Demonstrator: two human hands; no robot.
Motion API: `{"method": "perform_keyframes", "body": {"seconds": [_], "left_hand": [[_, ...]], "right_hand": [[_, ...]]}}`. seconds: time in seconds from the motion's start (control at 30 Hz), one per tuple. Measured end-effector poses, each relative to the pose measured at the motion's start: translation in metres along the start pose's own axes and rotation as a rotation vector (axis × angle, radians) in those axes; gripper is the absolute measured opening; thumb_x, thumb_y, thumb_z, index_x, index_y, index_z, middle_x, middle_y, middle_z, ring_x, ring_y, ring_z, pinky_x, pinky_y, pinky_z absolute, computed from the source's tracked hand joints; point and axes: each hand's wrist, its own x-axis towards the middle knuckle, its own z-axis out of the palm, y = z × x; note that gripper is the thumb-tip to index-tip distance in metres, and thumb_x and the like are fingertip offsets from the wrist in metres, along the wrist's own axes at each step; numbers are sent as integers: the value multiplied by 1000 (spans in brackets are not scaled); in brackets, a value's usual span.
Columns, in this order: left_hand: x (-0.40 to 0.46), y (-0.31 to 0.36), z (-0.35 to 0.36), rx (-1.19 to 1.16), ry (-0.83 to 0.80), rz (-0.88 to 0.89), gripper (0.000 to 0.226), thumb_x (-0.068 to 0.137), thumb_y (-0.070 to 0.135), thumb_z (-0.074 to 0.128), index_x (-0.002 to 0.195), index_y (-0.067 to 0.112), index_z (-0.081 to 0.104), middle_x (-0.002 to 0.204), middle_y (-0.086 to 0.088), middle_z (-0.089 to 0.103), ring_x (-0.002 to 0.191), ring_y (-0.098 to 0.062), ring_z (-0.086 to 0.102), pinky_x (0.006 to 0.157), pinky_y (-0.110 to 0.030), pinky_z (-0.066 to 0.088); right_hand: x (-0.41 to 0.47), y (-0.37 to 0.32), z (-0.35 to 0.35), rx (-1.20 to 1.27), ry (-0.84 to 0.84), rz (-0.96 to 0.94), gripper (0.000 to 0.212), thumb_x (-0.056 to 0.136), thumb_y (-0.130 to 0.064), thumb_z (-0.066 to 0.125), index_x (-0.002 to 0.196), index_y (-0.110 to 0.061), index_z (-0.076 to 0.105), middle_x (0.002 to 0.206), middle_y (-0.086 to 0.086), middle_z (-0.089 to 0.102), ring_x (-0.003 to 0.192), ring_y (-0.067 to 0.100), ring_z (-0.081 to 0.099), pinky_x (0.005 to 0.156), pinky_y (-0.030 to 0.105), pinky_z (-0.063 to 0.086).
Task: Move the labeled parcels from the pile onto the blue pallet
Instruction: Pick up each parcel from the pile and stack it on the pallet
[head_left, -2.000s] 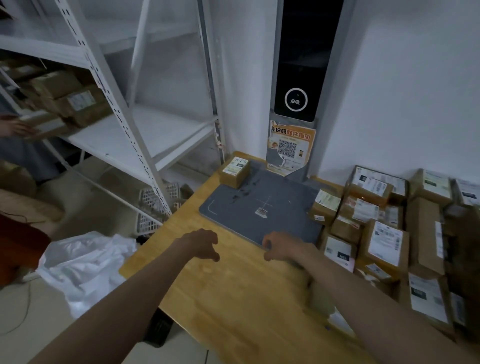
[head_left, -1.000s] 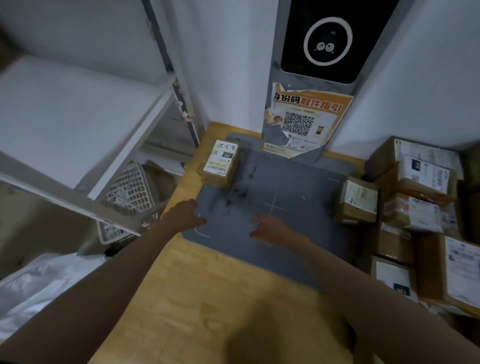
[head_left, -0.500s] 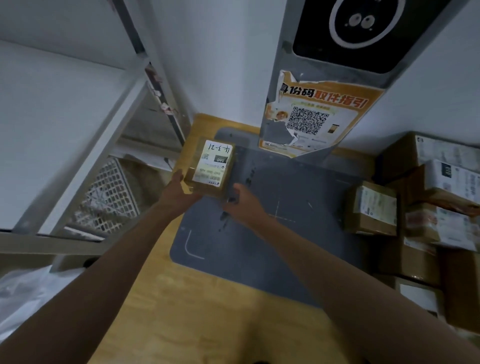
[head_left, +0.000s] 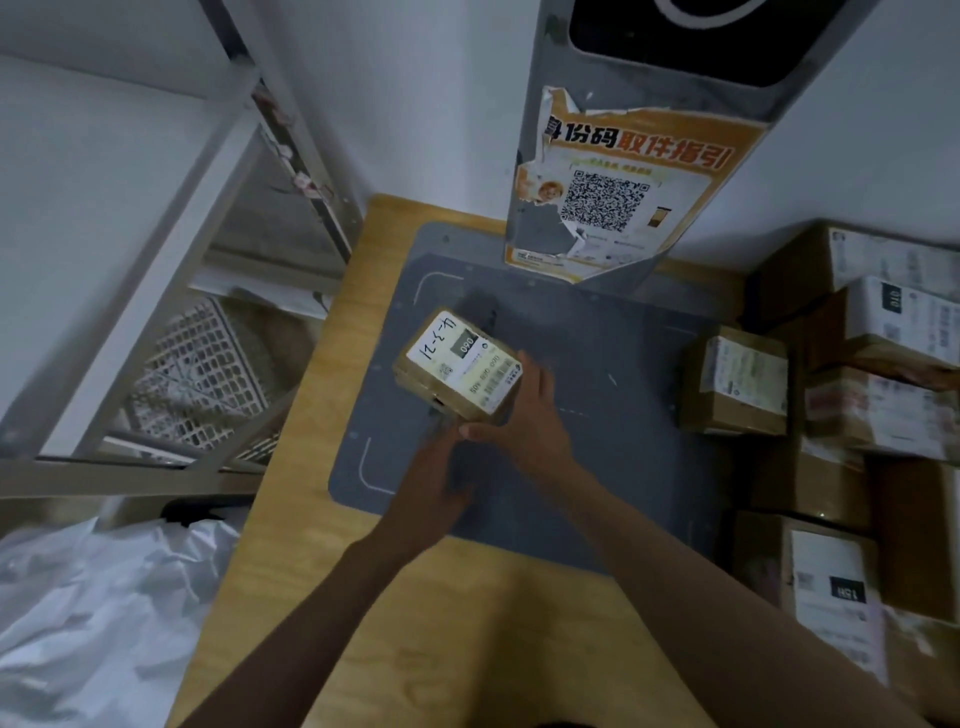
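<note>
A small brown parcel (head_left: 457, 364) with a white label, handwritten on top, is lifted above the grey-blue mat (head_left: 597, 467) on the wooden table. My right hand (head_left: 524, 415) grips the parcel's near right end, thumb curled under it. My left hand (head_left: 441, 467) sits just below and in front of the parcel; whether it touches it I cannot tell. A pile of labeled cardboard parcels (head_left: 852, 415) fills the table's right side, one small box (head_left: 737, 384) at the mat's right edge.
A grey scanner post (head_left: 623, 197) with an orange QR poster stands at the mat's back edge. White metal shelving (head_left: 171, 260) and a white mesh basket (head_left: 202, 374) are to the left. Crumpled white plastic (head_left: 104, 613) lies at lower left.
Both hands reached forward to the small parcel at the mat's back left corner, took it, and it now sits lifted and nearer the mat's middle. The camera tilted down and closer.
</note>
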Motion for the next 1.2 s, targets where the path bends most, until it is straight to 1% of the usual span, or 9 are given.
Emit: {"method": "perform_keyframes", "body": {"seconds": [0.13,0.23,0.33,0.47,0.6,0.8,0.9,1.0,1.2], "left_hand": [[-2,-5,6,26,128,-80,59,82,-6,65,136,8,48,138,-6,50,131,-27,46,108,-40,38],[3,-3,-10,73,379,-199,52,73,4,79,114,14,50,111,3,49,99,-22,57,81,-42,50],[9,-11,-33,47,463,-268,64,68,7,84,116,12,41,121,-4,45,97,-23,57,79,-50,54],[15,-13,-43,17,274,-298,96,67,4,86,144,12,30,140,-6,45,119,-24,53,93,-46,50],[10,-5,-28,36,143,-236,78,64,2,85,131,9,46,115,-7,63,100,-23,64,80,-44,56],[-22,9,-3,142,57,-180,83,70,11,84,141,16,40,114,2,44,102,-21,55,83,-39,52],[-39,25,3,120,63,-154,77,71,15,82,137,22,43,105,18,42,91,-3,54,70,-22,46],[-53,43,8,122,59,-107,72,70,17,83,132,24,47,107,15,46,95,-8,57,75,-27,49],[-77,84,26,198,22,-26,69,68,19,86,125,17,49,115,0,49,100,-22,57,84,-42,53]], "right_hand": [[0,2,-11,-100,-43,16,115,62,-29,89,150,-28,14,148,3,29,130,29,45,99,55,45],[0,0,-12,-77,-86,22,115,65,-20,87,150,-31,11,143,6,46,126,31,51,99,51,47],[-9,2,-11,-19,-88,47,117,67,-12,86,153,-28,9,142,7,50,126,30,52,99,49,48],[-29,10,-13,-49,-118,83,119,68,-13,85,154,-31,6,140,6,53,125,30,54,98,48,48],[-55,19,-19,-106,-149,107,114,73,-11,78,155,-31,1,135,13,56,118,35,57,93,49,51],[-108,36,-35,-109,-90,155,114,83,-13,72,155,-20,-16,137,9,56,103,35,64,80,45,54],[-131,40,-45,-59,-34,169,103,79,-14,76,156,-15,7,137,3,55,114,29,61,87,44,54],[-154,36,-57,-24,33,110,74,78,-21,76,142,-24,37,135,1,55,120,25,57,93,46,52],[-199,40,-82,12,135,27,78,77,-25,77,143,-26,36,137,-1,53,124,22,54,97,46,51]]}}
